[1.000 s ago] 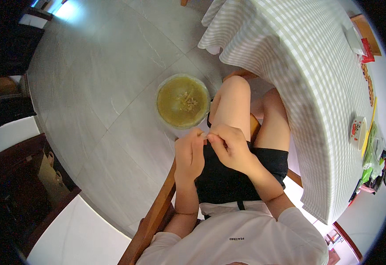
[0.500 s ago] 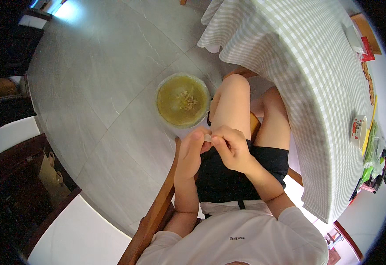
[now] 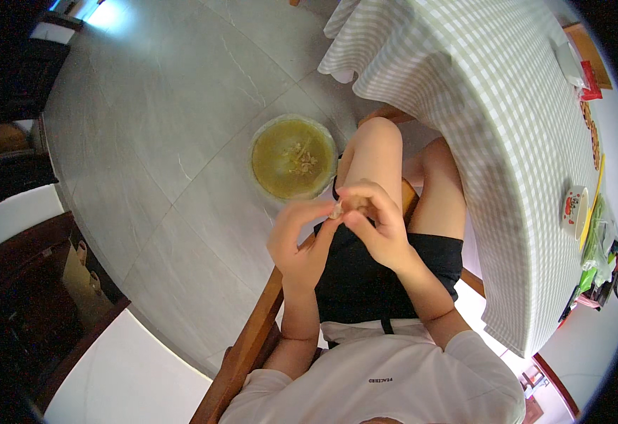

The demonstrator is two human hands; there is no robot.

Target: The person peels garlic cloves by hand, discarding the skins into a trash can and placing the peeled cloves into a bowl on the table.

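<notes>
Between my fingertips, above my lap, is a small pale piece (image 3: 336, 210) with a brownish surface; its kind is too small to make out. My left hand (image 3: 300, 237) pinches it from the left, thumb below and index finger above, slightly blurred. From the right, my right hand (image 3: 376, 225) meets it with bent thumb and fingers. Just beyond my hands, a round bin (image 3: 270, 141) with a yellow-green lining stands on the floor. Several light brown scraps (image 3: 302, 161) lie inside it.
On the right, a table with a checked cloth (image 3: 492, 134) hangs down close to my knees. A small patterned bowl (image 3: 574, 210), a green plastic bag (image 3: 597, 237) and a red packet (image 3: 591, 81) are along its far side. The wooden chair arm (image 3: 242, 357) runs beside my left arm.
My left hand has opened wider and turned, its fingers now lifted clear of the palm. My right fingers have spread a little. The small piece stays between both hands, now showing a brownish side.
</notes>
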